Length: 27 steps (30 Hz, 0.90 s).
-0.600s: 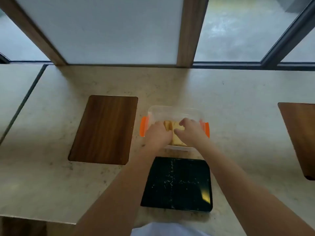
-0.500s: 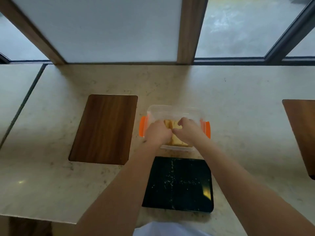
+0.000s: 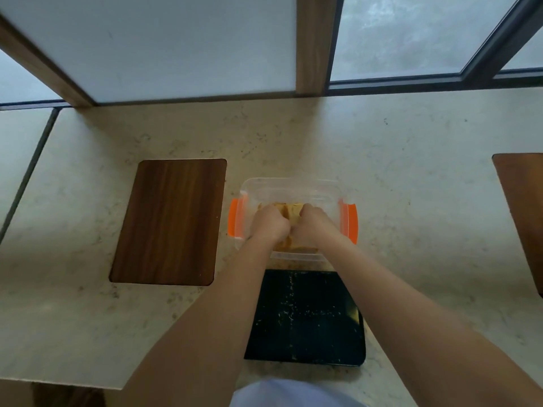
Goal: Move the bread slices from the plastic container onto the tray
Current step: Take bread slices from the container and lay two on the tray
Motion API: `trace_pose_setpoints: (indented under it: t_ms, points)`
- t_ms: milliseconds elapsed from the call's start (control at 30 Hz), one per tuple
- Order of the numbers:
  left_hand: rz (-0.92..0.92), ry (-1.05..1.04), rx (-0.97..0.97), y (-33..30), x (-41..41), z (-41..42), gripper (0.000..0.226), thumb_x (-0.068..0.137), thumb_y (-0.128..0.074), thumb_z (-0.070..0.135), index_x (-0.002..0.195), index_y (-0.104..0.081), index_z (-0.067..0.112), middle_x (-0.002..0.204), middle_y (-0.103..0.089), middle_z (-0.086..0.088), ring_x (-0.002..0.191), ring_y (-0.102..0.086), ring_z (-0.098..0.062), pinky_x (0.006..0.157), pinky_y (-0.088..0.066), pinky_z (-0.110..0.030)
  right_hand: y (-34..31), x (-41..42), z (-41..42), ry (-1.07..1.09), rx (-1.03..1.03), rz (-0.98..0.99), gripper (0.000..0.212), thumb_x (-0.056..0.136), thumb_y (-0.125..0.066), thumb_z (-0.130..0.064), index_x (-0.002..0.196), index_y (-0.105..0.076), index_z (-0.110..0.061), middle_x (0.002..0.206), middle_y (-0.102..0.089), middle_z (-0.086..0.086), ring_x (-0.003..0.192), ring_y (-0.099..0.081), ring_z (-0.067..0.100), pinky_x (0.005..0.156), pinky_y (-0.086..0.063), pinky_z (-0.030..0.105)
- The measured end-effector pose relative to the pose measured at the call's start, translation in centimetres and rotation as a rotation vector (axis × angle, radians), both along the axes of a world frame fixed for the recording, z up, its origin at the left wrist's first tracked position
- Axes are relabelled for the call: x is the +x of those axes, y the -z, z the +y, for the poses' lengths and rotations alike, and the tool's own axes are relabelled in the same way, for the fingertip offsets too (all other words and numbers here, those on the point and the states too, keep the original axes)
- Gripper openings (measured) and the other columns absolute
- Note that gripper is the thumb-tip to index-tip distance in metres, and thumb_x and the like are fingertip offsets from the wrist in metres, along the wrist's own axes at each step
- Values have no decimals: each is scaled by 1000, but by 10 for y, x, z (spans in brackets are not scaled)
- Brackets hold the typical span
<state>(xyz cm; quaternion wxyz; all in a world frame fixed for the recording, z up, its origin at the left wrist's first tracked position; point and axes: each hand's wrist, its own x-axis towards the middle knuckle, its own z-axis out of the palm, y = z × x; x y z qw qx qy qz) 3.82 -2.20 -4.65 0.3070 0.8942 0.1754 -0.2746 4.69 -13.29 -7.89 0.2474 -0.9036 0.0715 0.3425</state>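
A clear plastic container (image 3: 293, 186) with orange side clips sits at the middle of the counter. Yellowish bread slices (image 3: 292, 212) lie inside it, mostly hidden by my hands. My left hand (image 3: 269, 226) and my right hand (image 3: 313, 223) are both down in the container, side by side, fingers curled onto the bread. A black tray (image 3: 305, 318), dusted with crumbs and holding no bread, lies just in front of the container, between my forearms.
A dark wooden board (image 3: 169, 221) lies flat to the left of the container. Another wooden board (image 3: 523, 207) shows at the right edge. Windows and wooden posts run along the far side of the beige stone counter (image 3: 411, 160).
Both hands have sunk a little deeper into the container and closed together over the bread. The container and tray have not moved.
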Motion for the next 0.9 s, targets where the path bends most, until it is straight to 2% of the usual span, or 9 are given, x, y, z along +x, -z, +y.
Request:
trace_pose_setpoints:
  t_ms: [100, 200, 333, 400, 467, 600, 667, 733, 900]
  points:
    - [14, -13, -31, 0, 3, 0, 12, 92, -54, 8, 84, -63, 12, 86, -65, -8, 83, -64, -25, 75, -57, -38, 3, 6, 1, -5, -54, 20, 80, 85, -66, -35, 150, -26, -11, 144, -44, 17, 114, -57, 36, 76, -54, 40]
    - [16, -27, -71, 0, 3, -2, 17, 94, -52, 11, 89, -68, 9, 88, -69, -10, 85, -67, -28, 81, -59, -42, 2, 15, 1, -6, -114, 22, 94, 83, -69, -34, 155, -14, -12, 149, -38, 19, 109, -57, 35, 60, -42, 35]
    - [31, -65, -93, 3, 3, -3, 18, 94, -52, 13, 94, -66, 4, 86, -72, -15, 78, -70, -31, 80, -62, -48, 2, 23, 3, 79, -135, 55, 93, 82, -66, -27, 154, -11, -7, 103, -50, 11, 66, -49, 21, 42, -36, 31]
    - [28, -132, -109, 5, 4, -2, 20, 92, -55, 15, 105, -60, 0, 85, -73, -16, 74, -72, -30, 75, -63, -46, 7, 23, 3, 114, -127, 49, 97, 84, -64, -27, 156, -2, -6, 115, -59, 13, 66, -46, 21, 42, -34, 31]
    - [22, -145, -128, 6, 6, -2, 21, 92, -56, 17, 102, -63, 0, 83, -75, -15, 71, -73, -29, 72, -64, -44, 11, 22, 3, 137, -127, 52, 98, 87, -60, -28, 155, 7, -5, 130, -59, 16, 66, -45, 22, 42, -33, 32]
    - [105, -181, -275, 12, 7, -5, 19, 96, -57, 22, 87, -69, 10, 88, -75, -14, 81, -74, -29, 69, -65, -40, 12, 18, 5, 106, -140, 111, 100, 88, -60, -26, 156, 13, -11, 112, -59, 17, 62, -48, 24, 43, -39, 34]
    - [194, -229, -346, 13, 5, -5, 16, 96, -60, 22, 91, -68, 9, 89, -73, -12, 78, -72, -24, 49, -60, -27, 12, 15, 6, 61, -186, 93, 100, 86, -62, -22, 156, 9, -12, 90, -54, 14, 63, -52, 24, 41, -39, 33]
    - [209, -236, -364, 16, 5, -4, 14, 95, -61, 19, 95, -69, 7, 87, -71, -11, 73, -69, -21, 38, -50, -20, 11, 13, 8, 40, -207, 73, 100, 85, -63, -21, 156, 6, -11, 76, -43, 10, 63, -53, 24, 41, -39, 34]
    - [165, -197, -310, 13, 9, -5, 23, 94, -56, 29, 90, -68, 10, 75, -72, -9, 63, -70, -20, 42, -52, -23, 8, 16, 6, 52, -162, 68, 90, 88, -60, -30, 154, -3, -9, 91, -51, 9, 63, -51, 20, 49, -41, 34]
